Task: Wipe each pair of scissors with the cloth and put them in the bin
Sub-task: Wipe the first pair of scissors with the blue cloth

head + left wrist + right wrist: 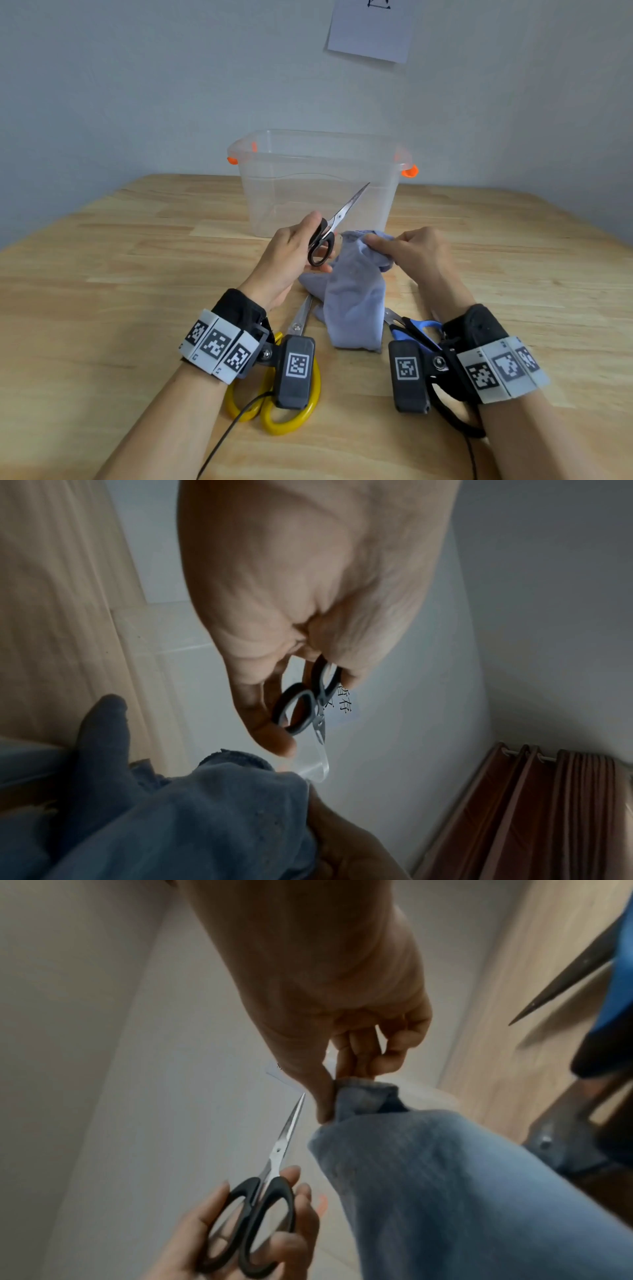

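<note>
My left hand [301, 246] grips the black-handled scissors [330, 229] by their loops, blades closed and pointing up and right toward the clear bin [318, 178]. The same scissors [263, 1191] show in the right wrist view, and their handles [308, 702] in the left wrist view. My right hand [407, 250] pinches the top of the blue-grey cloth [356, 298], which hangs down onto the table, just right of the scissors and apart from the blades. The cloth [462, 1191] is pinched between thumb and fingers.
Yellow-handled scissors [291, 404] lie on the wooden table [102, 291] under my left wrist. Blue-and-black scissors [418, 329] lie under my right wrist, partly covered by the cloth. The bin has orange latches [410, 171] and stands near the wall.
</note>
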Tool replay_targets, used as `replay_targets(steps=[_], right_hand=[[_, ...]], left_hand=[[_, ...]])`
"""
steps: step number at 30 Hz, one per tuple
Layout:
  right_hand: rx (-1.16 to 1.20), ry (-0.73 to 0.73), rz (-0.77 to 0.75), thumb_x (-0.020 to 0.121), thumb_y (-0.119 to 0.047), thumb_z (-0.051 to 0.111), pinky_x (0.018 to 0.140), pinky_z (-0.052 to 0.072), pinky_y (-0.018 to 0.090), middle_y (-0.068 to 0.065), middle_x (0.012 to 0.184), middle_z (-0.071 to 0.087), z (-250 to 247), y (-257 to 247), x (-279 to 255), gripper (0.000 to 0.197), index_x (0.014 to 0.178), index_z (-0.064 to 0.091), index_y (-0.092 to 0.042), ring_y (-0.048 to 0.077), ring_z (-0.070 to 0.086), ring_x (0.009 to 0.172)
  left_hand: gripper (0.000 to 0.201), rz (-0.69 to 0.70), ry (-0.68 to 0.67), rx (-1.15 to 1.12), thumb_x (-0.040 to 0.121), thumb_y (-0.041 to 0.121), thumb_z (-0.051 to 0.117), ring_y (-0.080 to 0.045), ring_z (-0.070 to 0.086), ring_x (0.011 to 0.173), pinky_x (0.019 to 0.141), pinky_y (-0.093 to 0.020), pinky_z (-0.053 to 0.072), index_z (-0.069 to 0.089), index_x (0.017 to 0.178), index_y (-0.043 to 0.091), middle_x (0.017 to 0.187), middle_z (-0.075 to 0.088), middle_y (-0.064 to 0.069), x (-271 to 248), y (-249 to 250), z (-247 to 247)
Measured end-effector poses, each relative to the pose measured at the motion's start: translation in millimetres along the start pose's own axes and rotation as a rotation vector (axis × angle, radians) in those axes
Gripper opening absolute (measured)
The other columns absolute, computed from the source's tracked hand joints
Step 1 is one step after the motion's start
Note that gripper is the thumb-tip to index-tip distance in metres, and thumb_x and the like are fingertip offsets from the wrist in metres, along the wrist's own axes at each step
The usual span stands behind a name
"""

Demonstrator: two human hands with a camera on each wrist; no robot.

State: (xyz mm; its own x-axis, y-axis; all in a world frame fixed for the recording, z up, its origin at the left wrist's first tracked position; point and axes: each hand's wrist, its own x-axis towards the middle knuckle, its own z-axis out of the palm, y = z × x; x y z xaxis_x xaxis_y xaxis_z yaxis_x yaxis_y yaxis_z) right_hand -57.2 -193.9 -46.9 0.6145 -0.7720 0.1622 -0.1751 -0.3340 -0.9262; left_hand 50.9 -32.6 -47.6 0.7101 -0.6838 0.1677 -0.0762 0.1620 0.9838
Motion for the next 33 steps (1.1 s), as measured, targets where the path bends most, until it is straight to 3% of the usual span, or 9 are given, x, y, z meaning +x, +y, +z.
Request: replay_targets(steps=[5, 7, 9, 12, 16, 19, 22, 28, 33], right_hand=[[0.335, -0.099, -0.05, 0.085, -0.02, 0.076, 0.049, 0.039, 0.01, -0.001, 0.056, 0.061, 5.9, -8.9, -1.6, 0.037, 0.055, 0.057, -0.01, 0.003, 0.052, 0.049], [0.35, -0.163, -0.07, 0.088, -0.022, 0.073, 0.054, 0.042, 0.008, 0.016, 0.078, 0.071, 8.4, -9.4, -3.2, 0.035, 0.058, 0.058, -0.013, 0.009, 0.06, 0.065], [0.356, -0.206, -0.085, 0.089, -0.025, 0.072, 0.061, 0.044, 0.009, 0.025, 0.093, 0.071, 10.2, -8.0, -3.0, 0.033, 0.06, 0.06, -0.015, 0.016, 0.06, 0.076], [0.443, -0.193, -0.101, 0.088, -0.026, 0.072, 0.073, 0.045, 0.022, 0.019, 0.082, 0.065, 10.2, -7.3, -0.4, 0.028, 0.068, 0.063, -0.009, 0.019, 0.057, 0.077], [0.5, -0.204, -0.078, 0.086, -0.026, 0.073, 0.069, 0.046, 0.023, 0.014, 0.082, 0.063, 9.5, -6.8, 0.5, 0.023, 0.073, 0.067, -0.009, 0.019, 0.056, 0.074], [0.491, -0.249, -0.06, 0.091, -0.02, 0.069, 0.069, 0.047, 0.027, 0.016, 0.081, 0.062, 13.7, -5.8, -1.3, 0.021, 0.086, 0.072, 0.001, 0.021, 0.055, 0.072], [0.52, -0.283, -0.024, 0.092, -0.013, 0.067, 0.07, 0.048, 0.025, 0.012, 0.077, 0.06, 17.2, -4.9, -2.3, 0.015, 0.09, 0.071, 0.002, 0.016, 0.053, 0.066], [0.599, -0.421, -0.006, 0.093, 0.006, 0.058, 0.074, 0.053, 0.021, 0.009, 0.083, 0.07, 19.4, -4.5, -5.6, 0.015, 0.095, 0.071, -0.002, 0.016, 0.066, 0.077], [0.66, -0.422, -0.007, 0.088, 0.006, 0.061, 0.072, 0.055, 0.021, 0.007, 0.075, 0.071, 20.6, -3.8, -6.8, 0.011, 0.096, 0.068, 0.001, 0.014, 0.067, 0.07]], left_hand=[[0.042, -0.01, -0.011, -0.067, 0.107, 0.033, 0.04, -0.021, 0.069, 0.08, 0.082, -0.043, 0.06, 0.067, 0.092, 0.003, 0.083, 0.067, -0.013, -0.9, -0.1, 0.1], [0.04, 0.0, 0.006, -0.081, 0.107, 0.03, 0.039, -0.015, 0.065, 0.076, 0.084, -0.042, 0.06, 0.065, 0.092, 0.004, 0.083, 0.064, -0.012, -0.8, -0.3, 0.3], [0.038, 0.008, 0.02, -0.077, 0.107, 0.029, 0.039, -0.015, 0.064, 0.076, 0.081, -0.035, 0.059, 0.065, 0.091, 0.006, 0.079, 0.066, -0.007, -0.9, 0.2, 0.4], [0.039, 0.019, 0.022, -0.062, 0.108, 0.027, 0.038, -0.024, 0.059, 0.079, 0.073, -0.028, 0.054, 0.064, 0.092, 0.003, 0.079, 0.066, -0.008, -1.8, 1.2, -0.1], [0.039, 0.051, 0.02, -0.017, 0.108, 0.026, 0.037, -0.027, 0.054, 0.081, 0.068, -0.027, 0.051, 0.062, 0.102, -0.003, 0.085, 0.063, -0.016, -2.7, 0.7, 0.1], [0.042, 0.034, 0.005, 0.006, 0.108, 0.027, 0.038, -0.022, 0.059, 0.072, 0.069, -0.026, 0.053, 0.065, 0.1, -0.003, 0.079, 0.067, -0.011, -2.9, 1.1, 0.5], [0.04, 0.027, -0.025, 0.006, 0.109, 0.027, 0.035, -0.015, 0.056, 0.063, 0.066, -0.024, 0.052, 0.063, 0.094, 0.003, 0.075, 0.066, -0.008, -4.1, 2.9, -0.1], [0.026, 0.002, 0.034, 0.012, 0.109, 0.019, 0.036, -0.01, 0.05, 0.056, 0.07, -0.029, 0.048, 0.055, 0.097, 0.006, 0.072, 0.063, -0.006, -2.6, -0.8, 0.6], [0.018, -0.021, 0.043, 0.017, 0.109, 0.019, 0.037, -0.011, 0.046, 0.057, 0.071, -0.03, 0.044, 0.047, 0.101, 0.007, 0.072, 0.06, -0.005, -1.3, -3.0, 1.7]])
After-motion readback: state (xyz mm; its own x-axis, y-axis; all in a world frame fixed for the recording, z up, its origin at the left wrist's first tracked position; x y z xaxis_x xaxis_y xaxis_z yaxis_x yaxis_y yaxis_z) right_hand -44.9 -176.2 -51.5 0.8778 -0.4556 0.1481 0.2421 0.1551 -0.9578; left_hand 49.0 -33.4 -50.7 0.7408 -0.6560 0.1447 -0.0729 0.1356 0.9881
